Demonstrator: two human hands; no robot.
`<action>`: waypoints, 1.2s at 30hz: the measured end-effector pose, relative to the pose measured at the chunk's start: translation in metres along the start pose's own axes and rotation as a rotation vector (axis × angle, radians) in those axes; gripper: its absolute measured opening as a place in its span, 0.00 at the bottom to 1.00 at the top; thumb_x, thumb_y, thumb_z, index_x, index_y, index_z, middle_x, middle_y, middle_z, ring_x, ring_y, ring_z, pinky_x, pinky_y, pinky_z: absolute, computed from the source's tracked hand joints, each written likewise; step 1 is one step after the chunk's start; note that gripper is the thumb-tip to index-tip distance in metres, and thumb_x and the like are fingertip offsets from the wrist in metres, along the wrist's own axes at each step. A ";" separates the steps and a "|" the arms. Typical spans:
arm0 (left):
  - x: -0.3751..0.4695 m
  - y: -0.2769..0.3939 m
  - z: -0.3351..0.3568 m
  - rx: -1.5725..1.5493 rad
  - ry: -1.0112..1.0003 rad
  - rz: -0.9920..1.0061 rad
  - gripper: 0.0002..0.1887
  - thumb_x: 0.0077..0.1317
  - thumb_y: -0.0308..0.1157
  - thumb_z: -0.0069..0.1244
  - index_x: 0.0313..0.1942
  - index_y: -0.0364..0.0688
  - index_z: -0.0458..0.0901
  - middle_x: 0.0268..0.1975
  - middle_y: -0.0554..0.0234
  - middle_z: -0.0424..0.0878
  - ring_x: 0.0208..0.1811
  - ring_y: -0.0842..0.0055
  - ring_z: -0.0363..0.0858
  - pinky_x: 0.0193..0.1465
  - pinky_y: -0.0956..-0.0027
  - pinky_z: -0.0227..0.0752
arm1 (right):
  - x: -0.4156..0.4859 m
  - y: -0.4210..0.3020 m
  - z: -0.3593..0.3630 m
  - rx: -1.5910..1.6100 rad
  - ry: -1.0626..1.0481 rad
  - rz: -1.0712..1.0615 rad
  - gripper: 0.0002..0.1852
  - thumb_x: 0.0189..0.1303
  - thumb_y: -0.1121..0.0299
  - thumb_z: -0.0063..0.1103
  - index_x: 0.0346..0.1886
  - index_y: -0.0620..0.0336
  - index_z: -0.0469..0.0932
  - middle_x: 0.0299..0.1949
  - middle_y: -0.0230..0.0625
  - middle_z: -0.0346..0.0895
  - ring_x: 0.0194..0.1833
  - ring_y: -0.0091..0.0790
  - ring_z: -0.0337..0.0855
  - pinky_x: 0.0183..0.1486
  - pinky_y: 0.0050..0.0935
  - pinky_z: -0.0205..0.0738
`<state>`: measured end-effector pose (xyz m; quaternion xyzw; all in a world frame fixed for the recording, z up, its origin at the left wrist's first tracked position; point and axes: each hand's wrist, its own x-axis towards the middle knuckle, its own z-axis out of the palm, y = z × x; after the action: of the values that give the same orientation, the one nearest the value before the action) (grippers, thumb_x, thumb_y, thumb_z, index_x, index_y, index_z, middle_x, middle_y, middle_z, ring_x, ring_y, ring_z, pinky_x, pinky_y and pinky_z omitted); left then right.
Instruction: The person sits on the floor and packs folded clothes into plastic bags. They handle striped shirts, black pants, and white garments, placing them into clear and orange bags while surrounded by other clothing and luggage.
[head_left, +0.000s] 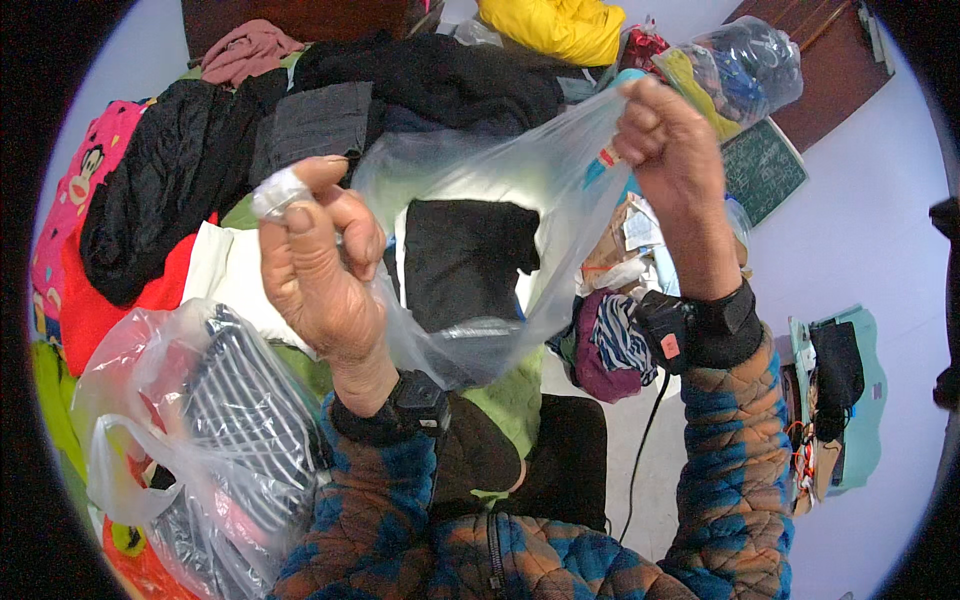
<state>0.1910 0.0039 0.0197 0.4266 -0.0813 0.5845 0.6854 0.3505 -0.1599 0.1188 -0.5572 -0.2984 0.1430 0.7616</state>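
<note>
My left hand (322, 255) is raised at left of centre, its curled fingers gripping one side of a clear plastic bag (480, 161); one finger is wrapped in white material. At upper right my right hand (660, 142) is closed on the bag's other side, pulling the film taut between the hands. Within the bag's opening shows a folded black garment (472, 262); whether it lies inside the bag or beyond it I cannot tell. A second clear plastic bag (240, 420) with a striped garment in it lies at lower left, below my left hand.
Piled clothes surround the bag: a black garment (165, 180), a grey folded one (315, 124), a yellow jacket (562, 30) and a purple cloth (600, 352). A clear bag of clothes (750, 67) stands at upper right. A black cable (645, 450) hangs near my right sleeve.
</note>
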 end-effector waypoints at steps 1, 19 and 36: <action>-0.001 0.000 0.000 0.002 0.017 0.019 0.17 0.71 0.40 0.36 0.48 0.35 0.71 0.16 0.72 0.59 0.14 0.88 0.52 0.16 0.82 0.46 | -0.001 -0.001 0.001 0.066 0.054 -0.046 0.11 0.61 0.67 0.54 0.35 0.67 0.76 0.19 0.26 0.64 0.17 0.19 0.58 0.20 0.20 0.55; -0.015 -0.028 0.031 0.481 -0.326 -0.013 0.09 0.67 0.28 0.43 0.43 0.36 0.77 0.28 0.56 0.76 0.29 0.68 0.76 0.31 0.68 0.69 | -0.053 0.028 0.054 -0.379 -0.274 0.074 0.12 0.62 0.63 0.55 0.37 0.64 0.76 0.22 0.27 0.74 0.21 0.17 0.71 0.23 0.16 0.64; -0.022 -0.025 0.031 0.616 -0.486 0.081 0.18 0.60 0.31 0.50 0.48 0.30 0.72 0.41 0.43 0.76 0.40 0.50 0.77 0.41 0.58 0.72 | -0.039 0.021 0.052 -0.443 -0.105 0.330 0.12 0.57 0.62 0.58 0.31 0.62 0.79 0.23 0.26 0.75 0.22 0.15 0.68 0.23 0.15 0.58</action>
<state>0.2179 -0.0317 0.0136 0.7347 -0.0789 0.4900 0.4625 0.2902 -0.1344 0.0982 -0.7428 -0.2669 0.2250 0.5712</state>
